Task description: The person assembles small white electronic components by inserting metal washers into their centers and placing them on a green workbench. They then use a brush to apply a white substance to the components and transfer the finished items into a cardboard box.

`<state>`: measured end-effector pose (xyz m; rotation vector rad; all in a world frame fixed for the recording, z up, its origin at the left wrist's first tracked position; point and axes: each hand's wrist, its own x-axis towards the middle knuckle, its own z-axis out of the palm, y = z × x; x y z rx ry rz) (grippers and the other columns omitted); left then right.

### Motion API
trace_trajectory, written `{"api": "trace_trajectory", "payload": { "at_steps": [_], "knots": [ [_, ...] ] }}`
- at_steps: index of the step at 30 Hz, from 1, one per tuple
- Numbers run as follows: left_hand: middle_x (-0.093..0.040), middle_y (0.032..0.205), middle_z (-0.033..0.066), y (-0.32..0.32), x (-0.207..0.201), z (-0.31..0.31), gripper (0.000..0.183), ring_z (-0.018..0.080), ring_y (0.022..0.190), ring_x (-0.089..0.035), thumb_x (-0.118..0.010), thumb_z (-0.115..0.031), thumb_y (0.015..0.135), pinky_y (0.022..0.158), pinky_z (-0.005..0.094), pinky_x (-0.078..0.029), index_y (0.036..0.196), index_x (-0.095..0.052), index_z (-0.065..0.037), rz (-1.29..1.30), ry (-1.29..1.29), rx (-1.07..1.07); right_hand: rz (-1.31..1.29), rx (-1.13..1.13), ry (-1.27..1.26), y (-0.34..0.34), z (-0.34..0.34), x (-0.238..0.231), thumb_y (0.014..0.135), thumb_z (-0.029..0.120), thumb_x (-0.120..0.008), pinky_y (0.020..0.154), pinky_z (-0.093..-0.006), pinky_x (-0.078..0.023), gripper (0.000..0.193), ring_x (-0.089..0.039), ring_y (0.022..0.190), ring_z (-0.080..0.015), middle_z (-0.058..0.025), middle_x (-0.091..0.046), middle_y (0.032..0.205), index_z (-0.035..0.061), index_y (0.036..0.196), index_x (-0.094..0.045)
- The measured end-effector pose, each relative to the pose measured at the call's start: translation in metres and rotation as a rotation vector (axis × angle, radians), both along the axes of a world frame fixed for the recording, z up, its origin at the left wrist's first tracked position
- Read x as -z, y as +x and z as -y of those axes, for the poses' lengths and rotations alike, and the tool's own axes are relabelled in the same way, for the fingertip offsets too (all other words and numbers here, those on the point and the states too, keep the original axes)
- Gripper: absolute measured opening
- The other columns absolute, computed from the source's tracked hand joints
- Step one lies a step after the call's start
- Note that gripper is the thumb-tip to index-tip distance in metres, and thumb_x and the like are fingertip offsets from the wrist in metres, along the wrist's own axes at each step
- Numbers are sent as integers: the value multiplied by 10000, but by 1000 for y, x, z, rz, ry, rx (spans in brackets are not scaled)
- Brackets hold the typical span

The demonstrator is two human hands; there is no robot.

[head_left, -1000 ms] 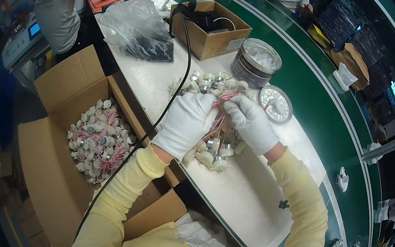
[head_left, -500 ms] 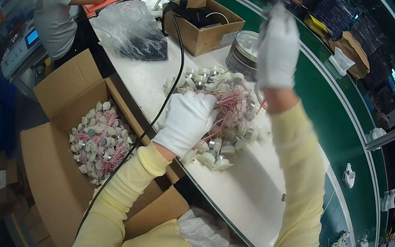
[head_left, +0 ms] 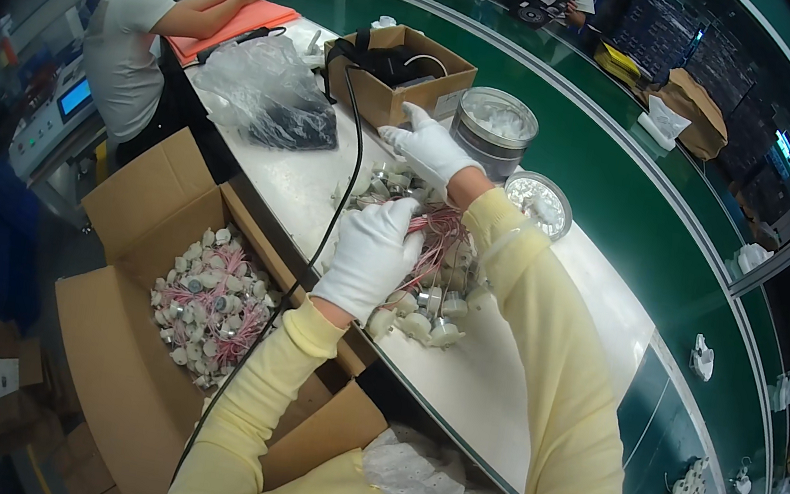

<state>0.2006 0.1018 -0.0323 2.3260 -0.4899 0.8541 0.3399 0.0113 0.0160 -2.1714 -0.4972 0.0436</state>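
A pile of small white-and-silver parts with pink wires (head_left: 428, 297) lies on the white table (head_left: 493, 412). My left hand (head_left: 368, 258), in a white glove, is closed at the left side of this pile, gripping a bunch of the pink wires (head_left: 433, 224). My right hand (head_left: 431, 154), gloved too, is over the far side of the pile with its thumb and fingers apart and nothing seen in it. Just beyond my right hand stands a round metal tin (head_left: 495, 130). A round lid (head_left: 537, 204), silvery inside, lies beside my right wrist.
An open carton (head_left: 113, 349) holding more such parts stands left of the table. A black cable (head_left: 335, 203) crosses in front of it. Farther back are a small cardboard box (head_left: 401, 96), a plastic bag (head_left: 270, 93) and a co-worker (head_left: 139, 19). A green conveyor (head_left: 617, 177) curves along the right.
My right hand has come down and left, from above the tin to over the pile, uncovering the tin and lid. My left hand stays at the wires. The co-worker's hands have lifted a small white thing.
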Motion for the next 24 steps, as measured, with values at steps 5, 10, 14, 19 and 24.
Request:
{"api": "trace_trajectory", "payload": {
  "at_steps": [5, 10, 14, 19, 24],
  "knots": [
    [-644, 856, 165, -2, -3, 0, 218, 355, 793, -610, -641, -113, 776, 716, 444, -488, 968, -590, -23, -76, 24, 32, -101, -85, 120, -6, 20, -18, 869, 372, -631, 959, -327, -437, 655, -569, 1138, -297, -224, -591, 1211, -32, 1346, -434],
    [-656, 870, 176, 4, -16, -16, 212, 319, 793, -643, -622, -65, 786, 734, 377, -510, 984, -603, 7, -297, -181, 73, -69, -317, -103, -83, 47, -57, 885, 296, -636, 986, -318, -419, 594, -538, 1162, -226, -164, -573, 1234, -9, 1356, -440],
    [-660, 817, 22, 22, -62, -2, 210, 61, 714, -572, -688, -15, 744, 655, 222, -479, 947, -634, -11, -115, -334, 219, -51, -382, 202, -96, 76, -38, 888, 390, -634, 932, -291, -441, 769, -566, 1071, -197, -131, -581, 1188, 48, 1463, -254],
    [-629, 800, 6, 41, -107, 8, 244, 50, 686, -525, -495, 73, 724, 644, 200, -449, 907, -638, -2, -204, -724, 332, -48, -296, 112, -82, 85, -38, 870, 300, -671, 816, -292, -483, 543, -614, 926, -160, -100, -654, 1095, 71, 1326, -486],
    [-628, 1090, 130, 47, -125, -1, 429, 171, 1055, -582, -511, 64, 728, 898, 289, -454, 1139, -600, -18, 49, -512, 368, 338, -88, -5, -91, 58, -15, 894, 252, -625, 753, -349, -494, 300, -647, 779, -242, -165, -679, 879, 47, 1113, -629]
  ]
}}
